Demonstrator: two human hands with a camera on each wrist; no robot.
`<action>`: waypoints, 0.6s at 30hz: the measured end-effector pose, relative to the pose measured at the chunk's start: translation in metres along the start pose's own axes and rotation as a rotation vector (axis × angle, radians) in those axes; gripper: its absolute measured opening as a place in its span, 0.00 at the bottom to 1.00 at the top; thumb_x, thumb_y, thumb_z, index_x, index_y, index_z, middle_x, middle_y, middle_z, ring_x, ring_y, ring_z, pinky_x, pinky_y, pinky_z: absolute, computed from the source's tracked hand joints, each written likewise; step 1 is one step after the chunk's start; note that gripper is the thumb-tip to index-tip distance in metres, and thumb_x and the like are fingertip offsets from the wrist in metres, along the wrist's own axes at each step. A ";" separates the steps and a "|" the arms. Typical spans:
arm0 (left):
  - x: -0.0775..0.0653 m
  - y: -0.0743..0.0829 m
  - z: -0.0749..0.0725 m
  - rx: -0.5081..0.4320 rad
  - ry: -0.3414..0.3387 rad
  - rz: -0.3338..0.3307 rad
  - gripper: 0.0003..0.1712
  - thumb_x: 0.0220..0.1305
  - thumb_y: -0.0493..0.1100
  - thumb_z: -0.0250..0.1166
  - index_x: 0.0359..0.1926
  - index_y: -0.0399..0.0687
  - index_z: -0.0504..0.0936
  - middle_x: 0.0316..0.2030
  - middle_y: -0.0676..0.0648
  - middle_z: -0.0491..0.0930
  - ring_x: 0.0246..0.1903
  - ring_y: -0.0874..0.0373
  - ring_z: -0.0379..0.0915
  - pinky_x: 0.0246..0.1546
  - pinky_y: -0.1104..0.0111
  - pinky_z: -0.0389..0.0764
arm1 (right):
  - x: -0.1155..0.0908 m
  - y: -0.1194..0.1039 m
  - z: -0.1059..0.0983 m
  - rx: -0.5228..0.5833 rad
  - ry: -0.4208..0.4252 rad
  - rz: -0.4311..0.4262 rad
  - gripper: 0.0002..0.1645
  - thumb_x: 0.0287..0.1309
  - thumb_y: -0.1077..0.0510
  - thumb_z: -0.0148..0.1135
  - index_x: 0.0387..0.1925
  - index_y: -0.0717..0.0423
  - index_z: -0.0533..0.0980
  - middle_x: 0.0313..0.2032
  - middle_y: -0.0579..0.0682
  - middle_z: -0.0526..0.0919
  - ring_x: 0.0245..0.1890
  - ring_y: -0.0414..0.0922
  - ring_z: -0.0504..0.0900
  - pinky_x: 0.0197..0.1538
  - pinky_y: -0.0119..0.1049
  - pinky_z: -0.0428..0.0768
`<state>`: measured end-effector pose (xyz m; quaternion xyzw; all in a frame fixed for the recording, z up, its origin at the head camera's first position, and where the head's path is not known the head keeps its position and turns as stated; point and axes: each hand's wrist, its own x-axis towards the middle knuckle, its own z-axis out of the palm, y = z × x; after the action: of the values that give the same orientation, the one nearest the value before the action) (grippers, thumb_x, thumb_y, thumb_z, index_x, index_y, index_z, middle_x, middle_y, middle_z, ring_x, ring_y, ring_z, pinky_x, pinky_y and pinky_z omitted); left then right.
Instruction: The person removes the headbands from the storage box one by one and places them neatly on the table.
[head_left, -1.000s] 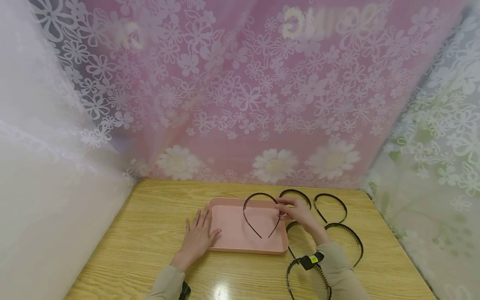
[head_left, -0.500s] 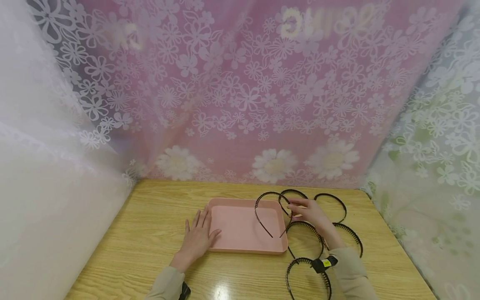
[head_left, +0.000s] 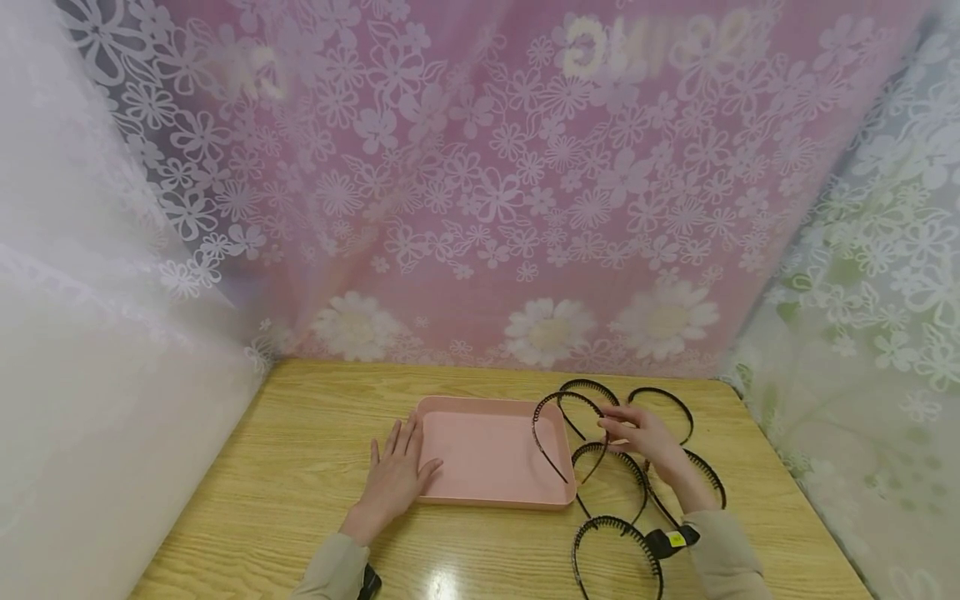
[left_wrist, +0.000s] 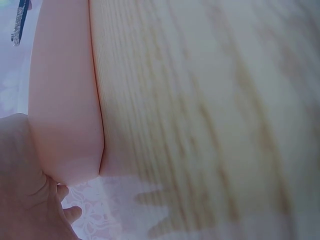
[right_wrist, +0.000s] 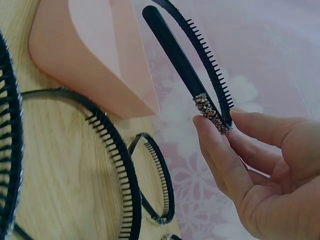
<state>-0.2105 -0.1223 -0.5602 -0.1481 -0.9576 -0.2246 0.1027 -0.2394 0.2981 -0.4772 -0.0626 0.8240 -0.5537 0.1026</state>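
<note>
My right hand [head_left: 645, 437] pinches a black toothed headband [head_left: 536, 423] by one side, between thumb and fingers. The headband hangs in the air, overlapping the right end of a pink tray [head_left: 480, 458] in the head view. Up close in the right wrist view, sparkly stones [right_wrist: 210, 112] coat the band beside my fingertips, and its smooth end [right_wrist: 170, 47] points up and left. My left hand [head_left: 397, 471] lies with straight, spread fingers along the tray's left side, thumb over the rim. In the left wrist view the tray's outer wall [left_wrist: 65, 90] rises next to that hand.
Several more black headbands lie right of the tray: one at the back [head_left: 592, 383], one at the back right [head_left: 686, 408], one beside the tray [head_left: 642, 492], one at the front [head_left: 576, 558], another under my right forearm [head_left: 722, 487]. Floral curtains [head_left: 480, 208] surround the wooden table [head_left: 300, 500].
My right hand has carried the headband rightward, from above the tray to its right edge and slightly nearer me. My left hand has stayed in place.
</note>
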 end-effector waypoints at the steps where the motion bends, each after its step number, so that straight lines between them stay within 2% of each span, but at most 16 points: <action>1: 0.000 0.000 0.000 -0.002 0.001 0.001 0.44 0.74 0.55 0.60 0.77 0.34 0.56 0.78 0.37 0.53 0.74 0.32 0.50 0.64 0.26 0.50 | -0.001 0.001 -0.001 0.000 0.000 0.002 0.34 0.75 0.54 0.56 0.72 0.71 0.63 0.60 0.72 0.72 0.51 0.59 0.82 0.55 0.51 0.83; 7: 0.000 0.000 -0.001 -0.007 -0.012 -0.007 0.44 0.74 0.56 0.59 0.78 0.35 0.55 0.78 0.38 0.51 0.75 0.33 0.49 0.65 0.26 0.50 | -0.007 0.011 -0.009 -0.007 0.005 0.008 0.35 0.75 0.53 0.57 0.72 0.70 0.62 0.59 0.73 0.72 0.49 0.58 0.84 0.54 0.51 0.83; 13: 0.001 -0.002 0.002 0.007 -0.034 -0.022 0.45 0.75 0.57 0.57 0.79 0.37 0.53 0.79 0.40 0.49 0.76 0.35 0.46 0.67 0.28 0.48 | -0.016 0.013 -0.014 0.001 0.008 0.032 0.36 0.75 0.53 0.56 0.73 0.71 0.60 0.65 0.75 0.65 0.48 0.56 0.84 0.54 0.51 0.83; 18: 0.000 -0.002 0.002 0.005 -0.020 -0.013 0.45 0.75 0.57 0.58 0.79 0.36 0.53 0.79 0.39 0.50 0.76 0.34 0.47 0.67 0.27 0.48 | -0.026 0.015 -0.021 -0.008 0.011 0.035 0.38 0.75 0.52 0.57 0.74 0.72 0.59 0.67 0.75 0.64 0.47 0.48 0.85 0.53 0.47 0.84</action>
<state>-0.2118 -0.1228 -0.5629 -0.1438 -0.9601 -0.2213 0.0923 -0.2193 0.3281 -0.4810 -0.0456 0.8276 -0.5490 0.1076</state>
